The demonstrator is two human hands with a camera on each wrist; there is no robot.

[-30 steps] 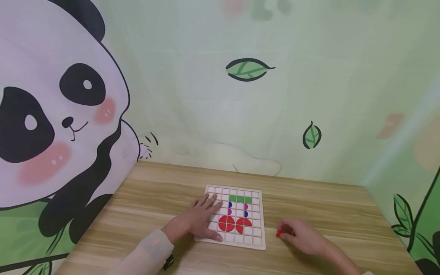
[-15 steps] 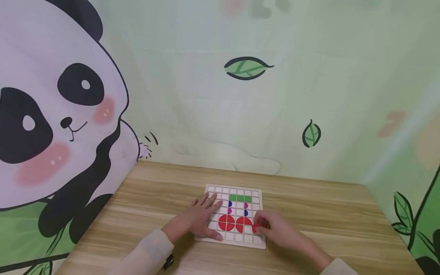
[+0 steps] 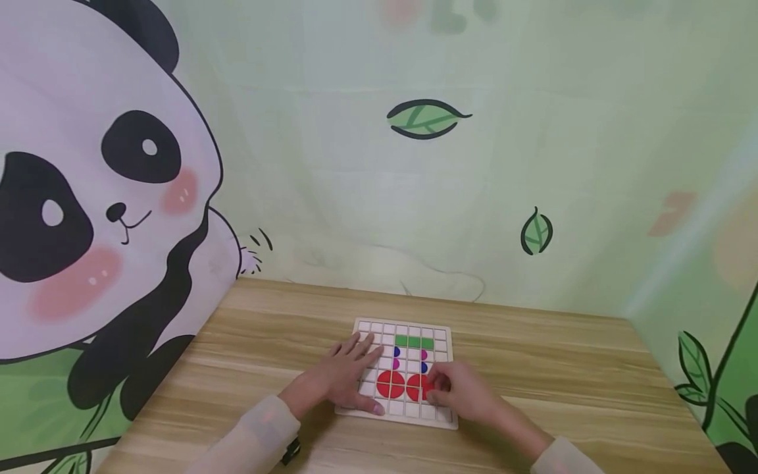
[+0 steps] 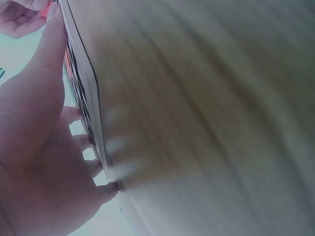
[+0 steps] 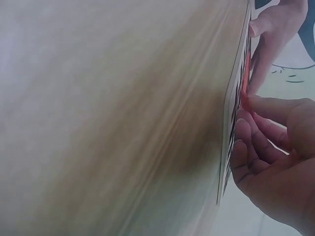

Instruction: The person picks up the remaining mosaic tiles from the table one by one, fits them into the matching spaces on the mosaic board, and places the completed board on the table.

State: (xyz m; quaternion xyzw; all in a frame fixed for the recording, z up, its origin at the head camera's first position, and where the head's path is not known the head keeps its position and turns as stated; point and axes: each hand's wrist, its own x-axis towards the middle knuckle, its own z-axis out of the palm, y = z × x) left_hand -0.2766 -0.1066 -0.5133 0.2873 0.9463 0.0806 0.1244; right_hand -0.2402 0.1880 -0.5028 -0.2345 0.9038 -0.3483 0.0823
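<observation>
A pale square grid board [image 3: 411,411] lies on the table. My left hand [image 3: 349,372] rests with spread fingers on its left side, the thumb near the front edge. At the board's lower right, my right hand [image 3: 464,392] pinches a small red piece [image 5: 246,102] between thumb and fingertips, right at the grid. This piece sits by the lower right part of a red disc [image 3: 414,385], partly hidden by the fingers. To its left is a full red disc [image 3: 391,384] made of quarter pieces. Above are small blue and magenta half-rounds [image 3: 424,355] in two columns, topped by a green bar [image 3: 414,342].
The wood-grain table [image 3: 551,368] reaches back to a green cloth wall [image 3: 331,164] printed with leaves and a large panda [image 3: 177,217]. A small black object [image 3: 290,451] shows under the left cuff.
My right hand has come left from the bare table onto the board, bringing the red piece to the right-hand red disc. The left hand has stayed in place.
</observation>
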